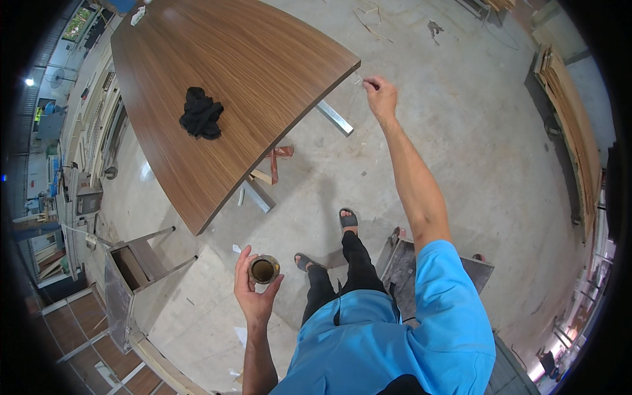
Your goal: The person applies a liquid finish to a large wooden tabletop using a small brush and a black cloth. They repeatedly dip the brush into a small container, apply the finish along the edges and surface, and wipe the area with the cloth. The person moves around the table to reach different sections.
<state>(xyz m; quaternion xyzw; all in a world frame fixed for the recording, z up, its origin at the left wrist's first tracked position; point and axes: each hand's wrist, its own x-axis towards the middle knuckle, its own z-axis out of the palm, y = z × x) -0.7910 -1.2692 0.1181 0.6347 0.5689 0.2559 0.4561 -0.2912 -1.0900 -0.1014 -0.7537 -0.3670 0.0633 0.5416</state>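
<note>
In my left hand [257,299], low and left of my body, is a small round jar [264,270] with a dark inside. Thumb and fingers wrap its sides, and its open mouth faces up. My right hand [382,100] reaches out to the near right corner of a brown wood-grain tabletop [263,59]. Its fingertips are pinched together, with a thin pale bit showing between them and the table edge. What that bit is, I cannot make out. A crumpled black cloth [201,115] lies on the tabletop.
Metal legs [334,118] show beneath the tabletop. A dark low box [415,276] stands close behind my right leg. To the left is a small stand with legs [141,266]. Boards [573,138] lean along the right side. Scraps lie on the concrete floor [487,171].
</note>
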